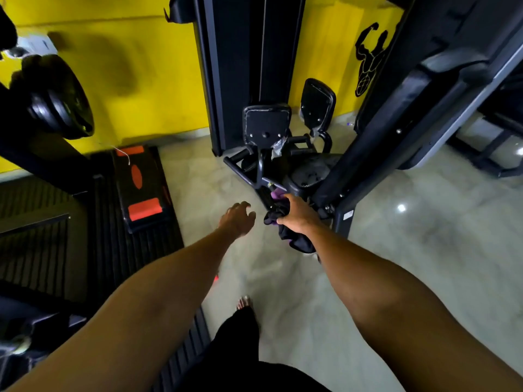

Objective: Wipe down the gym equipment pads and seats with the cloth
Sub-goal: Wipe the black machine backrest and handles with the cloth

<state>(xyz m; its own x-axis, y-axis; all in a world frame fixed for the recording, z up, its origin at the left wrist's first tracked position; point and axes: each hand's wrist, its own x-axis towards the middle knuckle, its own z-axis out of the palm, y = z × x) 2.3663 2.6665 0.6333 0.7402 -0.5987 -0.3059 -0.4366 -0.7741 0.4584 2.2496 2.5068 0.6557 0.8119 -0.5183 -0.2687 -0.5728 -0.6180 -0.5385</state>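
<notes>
Between machines, our right hand (298, 215) clutches the crumpled dark cloth (285, 230) with a purple patch near the black leg machine's round seat (310, 172); our left hand (236, 220) hangs loose and bare. Next, we judge: press cloth onto seat, then the two upright black pads (267, 124) beyond.

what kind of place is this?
Almost certainly a gym: a weight machine with black pads, a plate-loaded bar end at left, and a bodybuilder silhouette on the yellow wall. The right hand holds a dark cloth.
</notes>
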